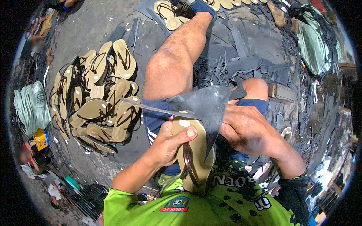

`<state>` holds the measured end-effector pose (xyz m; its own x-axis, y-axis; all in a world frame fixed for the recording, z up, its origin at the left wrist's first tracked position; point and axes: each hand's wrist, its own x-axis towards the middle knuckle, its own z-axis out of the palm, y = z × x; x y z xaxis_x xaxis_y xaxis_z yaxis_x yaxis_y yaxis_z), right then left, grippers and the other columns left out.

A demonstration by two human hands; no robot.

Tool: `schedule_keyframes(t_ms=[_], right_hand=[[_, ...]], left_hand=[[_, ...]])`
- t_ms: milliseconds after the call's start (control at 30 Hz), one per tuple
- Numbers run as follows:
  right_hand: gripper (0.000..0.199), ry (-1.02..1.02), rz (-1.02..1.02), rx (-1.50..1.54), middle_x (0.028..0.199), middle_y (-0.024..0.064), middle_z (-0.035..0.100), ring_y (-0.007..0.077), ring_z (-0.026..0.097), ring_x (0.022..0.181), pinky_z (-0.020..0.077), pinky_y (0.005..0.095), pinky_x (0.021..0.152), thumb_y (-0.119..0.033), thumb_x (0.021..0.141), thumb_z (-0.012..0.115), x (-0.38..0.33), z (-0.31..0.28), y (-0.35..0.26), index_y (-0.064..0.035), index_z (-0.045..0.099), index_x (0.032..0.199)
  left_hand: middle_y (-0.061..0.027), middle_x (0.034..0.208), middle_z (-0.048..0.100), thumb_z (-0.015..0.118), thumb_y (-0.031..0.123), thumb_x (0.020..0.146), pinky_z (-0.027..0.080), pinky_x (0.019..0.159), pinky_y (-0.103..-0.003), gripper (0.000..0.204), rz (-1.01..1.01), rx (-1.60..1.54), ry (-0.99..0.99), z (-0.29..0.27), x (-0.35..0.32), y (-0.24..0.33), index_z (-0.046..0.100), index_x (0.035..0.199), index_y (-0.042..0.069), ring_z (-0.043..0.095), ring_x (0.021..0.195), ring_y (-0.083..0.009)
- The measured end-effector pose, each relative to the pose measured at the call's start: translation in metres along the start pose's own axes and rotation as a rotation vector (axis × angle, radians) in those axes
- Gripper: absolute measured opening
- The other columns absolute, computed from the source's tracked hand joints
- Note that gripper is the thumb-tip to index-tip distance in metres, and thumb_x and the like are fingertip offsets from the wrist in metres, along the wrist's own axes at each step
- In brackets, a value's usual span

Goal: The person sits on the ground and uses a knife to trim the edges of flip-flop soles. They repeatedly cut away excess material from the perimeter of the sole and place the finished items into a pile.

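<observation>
In front of my torso, a tan flip-flop (195,136) with a dark brown strap is held by my left hand (169,140). The thumb presses on the footbed beside a small white label, and the other fingers go under the edge. A dark grey rubber sheet (205,102) spreads out from the flip-flop's far end and right side, with a pale thin edge reaching left. My right hand (247,128) is closed at the sheet's right edge and slightly blurred. Its fingertips are partly hidden, so any small tool in it cannot be made out.
A heap of finished-looking tan flip-flops (98,105) lies on the ground to my left. Dark rubber offcuts (249,67) are strewn beyond my bent legs. Pale green sacks (313,47) stand at right, another bundle (32,107) at left beside a yellow box (40,139).
</observation>
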<state>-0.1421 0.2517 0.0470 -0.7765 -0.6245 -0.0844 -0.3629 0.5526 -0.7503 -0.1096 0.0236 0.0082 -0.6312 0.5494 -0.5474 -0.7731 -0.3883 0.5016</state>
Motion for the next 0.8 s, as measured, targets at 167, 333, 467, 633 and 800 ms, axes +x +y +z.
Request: schedule_keyframes(t_ms=[167, 333, 467, 633, 800], right_hand=[[0.014, -0.186, 0.039, 0.002, 0.072, 0.0216, 0.059, 0.0434, 0.059, 0.070, 0.0469, 0.0516, 0.063, -0.014, 0.084, 0.054, 0.016, -0.016, 0.003, -0.0014, 0.058, 0.080], [0.029, -0.377, 0.145, -0.037, 0.075, 0.0269, 0.062, 0.0456, 0.061, 0.074, 0.0495, 0.0521, 0.068, -0.020, 0.088, 0.049, 0.033, -0.029, -0.001, 0.0035, 0.061, 0.077], [0.034, -0.339, 0.093, -0.044, 0.075, 0.0285, 0.062, 0.0458, 0.062, 0.076, 0.0506, 0.0520, 0.070, -0.022, 0.089, 0.047, 0.031, -0.030, 0.004, 0.0055, 0.061, 0.074], [0.033, -0.171, 0.025, -0.105, 0.075, 0.0279, 0.062, 0.0443, 0.063, 0.076, 0.0516, 0.0519, 0.070, -0.020, 0.086, 0.048, 0.012, -0.028, -0.004, 0.0064, 0.060, 0.072], [0.022, 0.697, -0.116, 0.034, 0.093, 0.0207, 0.063, 0.0413, 0.062, 0.082, 0.0529, 0.0446, 0.070, -0.004, 0.071, 0.063, -0.022, -0.003, -0.011, -0.0004, 0.060, 0.093]], left_hand=[[-0.0028, 0.096, 0.063, 0.070, 0.019, 0.087, 0.051, 0.073, -0.026, 0.034, 0.037, 0.007, 0.046, -0.002, 0.001, -0.007, 0.056, 0.113, 0.003, 0.061, 0.082, -0.0103], [-0.0006, 0.094, 0.063, 0.067, 0.014, 0.090, 0.049, 0.073, -0.023, 0.026, 0.048, -0.016, -0.012, -0.002, 0.001, -0.012, 0.057, 0.111, 0.003, 0.058, 0.081, -0.0079], [0.0003, 0.093, 0.062, 0.067, 0.017, 0.090, 0.047, 0.074, -0.023, 0.026, 0.066, 0.034, -0.034, -0.001, 0.002, -0.019, 0.058, 0.110, 0.004, 0.057, 0.084, -0.0066], [-0.0025, 0.103, 0.061, 0.068, 0.020, 0.088, 0.047, 0.085, -0.026, 0.037, 0.096, 0.211, -0.035, 0.005, -0.007, 0.007, 0.054, 0.118, 0.003, 0.058, 0.092, -0.0111], [-0.0132, 0.111, 0.060, 0.061, 0.019, 0.090, 0.046, 0.093, -0.034, 0.039, 0.779, 0.414, 0.134, 0.047, -0.021, 0.067, 0.051, 0.121, -0.003, 0.058, 0.099, -0.0197]])
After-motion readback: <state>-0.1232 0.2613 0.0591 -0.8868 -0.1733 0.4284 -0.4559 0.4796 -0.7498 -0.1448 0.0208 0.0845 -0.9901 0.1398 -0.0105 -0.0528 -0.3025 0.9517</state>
